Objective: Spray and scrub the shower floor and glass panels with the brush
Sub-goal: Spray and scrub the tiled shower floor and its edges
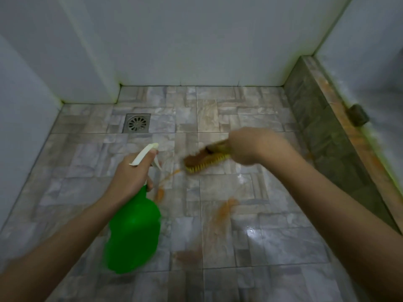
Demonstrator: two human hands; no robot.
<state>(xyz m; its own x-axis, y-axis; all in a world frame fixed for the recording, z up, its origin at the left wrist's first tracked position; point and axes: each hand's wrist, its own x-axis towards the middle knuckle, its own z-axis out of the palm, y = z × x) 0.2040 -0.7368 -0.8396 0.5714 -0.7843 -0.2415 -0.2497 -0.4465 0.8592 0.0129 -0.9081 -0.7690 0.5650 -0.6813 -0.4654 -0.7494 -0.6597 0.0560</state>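
My left hand point(130, 173) grips the neck of a green spray bottle point(135, 232) with a white trigger head, its nozzle pointing toward the far wall above the floor. My right hand point(250, 147) holds a scrub brush point(202, 161) with a brown back and yellow bristles, blurred, bristles down on the grey stone-pattern shower floor point(283, 247). Orange-brown stains point(226, 209) streak the tiles between and below the hands. The floor looks wet and shiny at the lower right.
A square metal drain point(136, 123) sits in the floor at the back left. White walls point(196, 40) close the back and left. A raised tiled curb point(333, 127) with orange staining runs along the right, with a dark fitting point(358, 115) above it.
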